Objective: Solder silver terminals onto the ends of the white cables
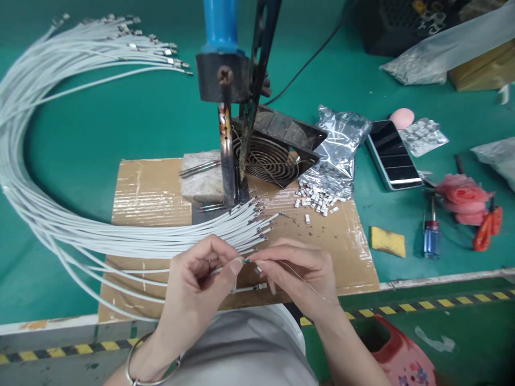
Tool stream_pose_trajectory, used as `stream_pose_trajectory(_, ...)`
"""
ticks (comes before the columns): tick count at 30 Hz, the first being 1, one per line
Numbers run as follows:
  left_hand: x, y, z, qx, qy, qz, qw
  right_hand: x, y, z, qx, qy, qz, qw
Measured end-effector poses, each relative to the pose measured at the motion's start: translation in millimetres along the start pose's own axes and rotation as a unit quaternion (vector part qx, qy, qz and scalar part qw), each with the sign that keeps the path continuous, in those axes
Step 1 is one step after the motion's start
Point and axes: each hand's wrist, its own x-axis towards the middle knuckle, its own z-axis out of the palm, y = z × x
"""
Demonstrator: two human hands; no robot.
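Observation:
At the front of the cardboard, my left hand [205,279] is closed, its thumb and finger pinching the end of a white cable. Fingertip to fingertip with it, my right hand [301,271] is also closed in a pinch. A thin silvery wire [301,279] runs from its fingers back across the palm. The small coloured tip between the two hands is largely covered by fingers. Just beyond lies a thick bundle of white cables [161,236] with stripped ends. Above those ends, a soldering iron [227,155] with a blue handle points down from its stand.
A dirty square fan [277,145] stands behind the iron. Small white connectors [316,201] lie beside a silvery bag [340,145]. Further right are a phone [394,155], a yellow sponge [388,242], a screwdriver [432,236] and orange-handled cutters [487,228]. Cardboard [145,187] covers the table's front.

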Motion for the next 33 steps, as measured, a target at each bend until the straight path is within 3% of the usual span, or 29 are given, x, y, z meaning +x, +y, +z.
stream_pose_trajectory(5, 0, 1, -0.1, 0.003, -0.006, 0.003, 1.000, -2, 2, -2, -0.037, 0.013, -0.007, 0.999)
stream_pose_trajectory(12, 0, 0, -0.5, 0.001, -0.006, 0.001, 1.000, -2, 3, 2, -0.006, 0.001, 0.000, 1.000)
stream_pose_trajectory(22, -1, -3, -1.2, 0.017, -0.006, 0.038, 0.999, -7, 8, 10, 0.066, 0.105, 0.083, 0.989)
stream_pose_trajectory(27, 0, -1, -4.4, 0.010, -0.021, -0.001, 1.000, -2, 6, 13, 0.022, 0.070, 0.042, 0.996)
stream_pose_trajectory(33, 0, 1, -8.4, 0.006, -0.051, -0.026, 0.998, 2, 6, 6, -0.089, -0.016, -0.080, 0.993)
